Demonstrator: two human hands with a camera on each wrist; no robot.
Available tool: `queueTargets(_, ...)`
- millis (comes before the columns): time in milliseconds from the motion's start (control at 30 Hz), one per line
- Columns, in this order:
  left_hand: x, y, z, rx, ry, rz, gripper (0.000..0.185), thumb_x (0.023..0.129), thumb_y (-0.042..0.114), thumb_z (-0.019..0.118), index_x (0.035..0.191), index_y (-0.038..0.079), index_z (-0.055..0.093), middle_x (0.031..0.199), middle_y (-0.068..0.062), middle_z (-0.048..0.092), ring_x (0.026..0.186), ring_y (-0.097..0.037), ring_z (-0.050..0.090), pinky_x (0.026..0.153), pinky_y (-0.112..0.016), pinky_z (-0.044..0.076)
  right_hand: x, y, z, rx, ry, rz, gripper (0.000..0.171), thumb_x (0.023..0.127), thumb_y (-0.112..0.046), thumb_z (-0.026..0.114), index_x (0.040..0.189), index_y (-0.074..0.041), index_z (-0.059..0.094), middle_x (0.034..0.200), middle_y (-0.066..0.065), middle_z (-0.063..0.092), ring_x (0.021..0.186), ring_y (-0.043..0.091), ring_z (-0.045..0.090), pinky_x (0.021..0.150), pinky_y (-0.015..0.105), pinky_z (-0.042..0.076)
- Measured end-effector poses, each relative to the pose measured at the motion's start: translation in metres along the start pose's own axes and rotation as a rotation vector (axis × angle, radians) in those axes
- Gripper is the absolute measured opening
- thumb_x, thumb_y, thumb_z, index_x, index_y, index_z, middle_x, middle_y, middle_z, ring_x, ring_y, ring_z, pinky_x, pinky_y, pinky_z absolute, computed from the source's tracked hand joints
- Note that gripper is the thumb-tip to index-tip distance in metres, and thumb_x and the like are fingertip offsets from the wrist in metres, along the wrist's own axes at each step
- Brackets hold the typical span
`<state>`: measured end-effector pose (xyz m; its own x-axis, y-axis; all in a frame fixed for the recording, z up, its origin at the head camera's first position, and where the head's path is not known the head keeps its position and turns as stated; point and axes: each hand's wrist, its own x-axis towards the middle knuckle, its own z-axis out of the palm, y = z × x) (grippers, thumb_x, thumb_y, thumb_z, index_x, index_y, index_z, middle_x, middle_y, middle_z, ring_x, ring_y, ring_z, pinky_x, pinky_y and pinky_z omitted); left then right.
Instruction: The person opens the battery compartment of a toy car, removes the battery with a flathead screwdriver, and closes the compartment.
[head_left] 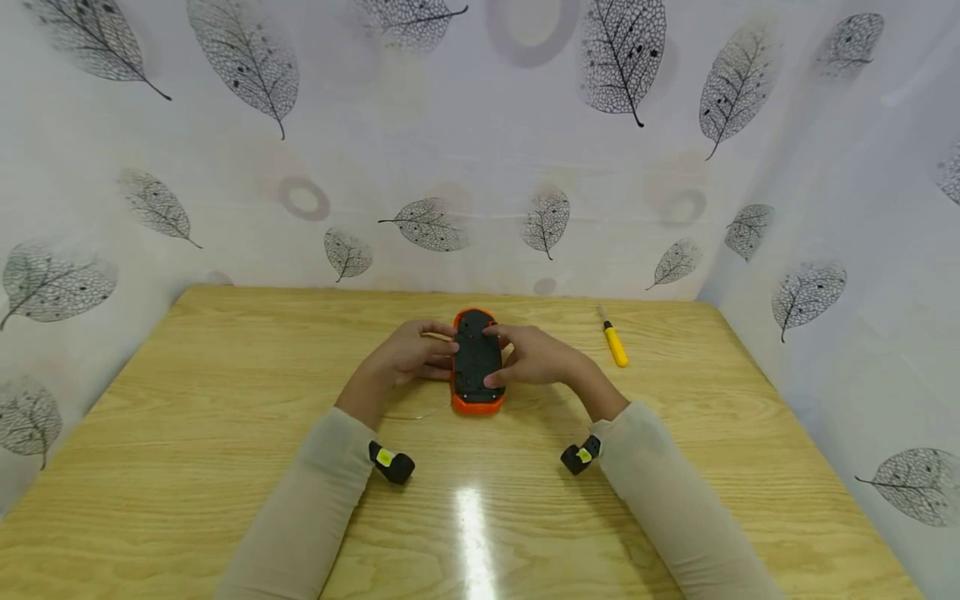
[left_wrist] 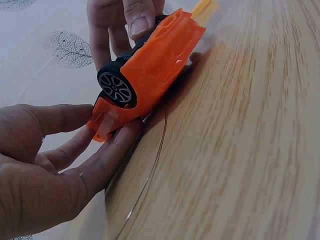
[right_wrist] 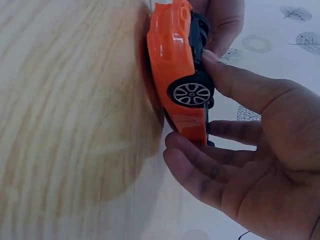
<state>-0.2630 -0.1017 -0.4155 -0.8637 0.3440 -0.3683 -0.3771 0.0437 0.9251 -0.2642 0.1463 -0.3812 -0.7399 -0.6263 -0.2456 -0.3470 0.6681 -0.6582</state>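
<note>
An orange toy car [head_left: 477, 363] lies upside down on the wooden table [head_left: 225, 467], black underside up. My left hand [head_left: 420, 354] holds its left side, fingers curled against the body. My right hand [head_left: 529, 357] grips the right side, thumb pressed on the underside. In the left wrist view the orange toy car [left_wrist: 150, 65] shows a black wheel, with my left hand's fingers [left_wrist: 107, 157] lying along its lower edge. In the right wrist view my right hand [right_wrist: 240, 150] cups the orange toy car [right_wrist: 176, 60], its thumb beside a wheel.
A yellow-handled screwdriver [head_left: 616, 342] lies to the right of the car, near the back of the table. A thin wire [left_wrist: 156, 150] curves across the wood by my left hand. Leaf-patterned white curtains [head_left: 480, 142] close in the table on three sides.
</note>
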Motion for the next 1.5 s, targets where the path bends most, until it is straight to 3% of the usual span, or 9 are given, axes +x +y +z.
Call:
queueTargets(500, -0.001, -0.0004, 0.0014, -0.012, -0.007, 0.025, 0.032, 0.101, 0.0, 0.061, 0.132, 0.001, 0.053, 0.112, -0.018, 0.07, 0.091, -0.024, 0.072, 0.08, -0.042, 0.064, 0.0007, -0.0038, 0.0024, 0.015, 0.061, 0.013, 0.079, 0.086, -0.028, 0.086, 0.15, -0.006, 0.045, 0.134, 0.02, 0.058, 0.096, 0.02, 0.07, 0.084, 0.035, 0.06)
queueTargets(933, -0.0016, -0.0008, -0.0001, -0.023, -0.024, 0.018, 0.034, 0.101, 0.0, 0.061, 0.134, 0.001, 0.053, 0.119, -0.019, 0.065, 0.091, -0.026, 0.071, 0.081, -0.043, 0.064, 0.0059, -0.0057, 0.0007, 0.019, 0.053, 0.03, 0.073, 0.082, -0.024, 0.09, 0.139, -0.008, 0.046, 0.12, 0.016, 0.06, 0.094, 0.022, 0.068, 0.082, 0.035, 0.059)
queueTargets(1500, -0.0035, 0.0016, 0.0007, -0.035, -0.02, 0.013, 0.036, 0.101, 0.0, 0.061, 0.136, -0.001, 0.051, 0.117, -0.016, 0.064, 0.089, -0.024, 0.07, 0.079, -0.043, 0.064, 0.0057, -0.0071, 0.0014, 0.123, 0.045, 0.048, 0.074, 0.08, -0.017, 0.091, 0.135, -0.012, 0.041, 0.125, 0.02, 0.056, 0.1, 0.027, 0.071, 0.087, 0.04, 0.059)
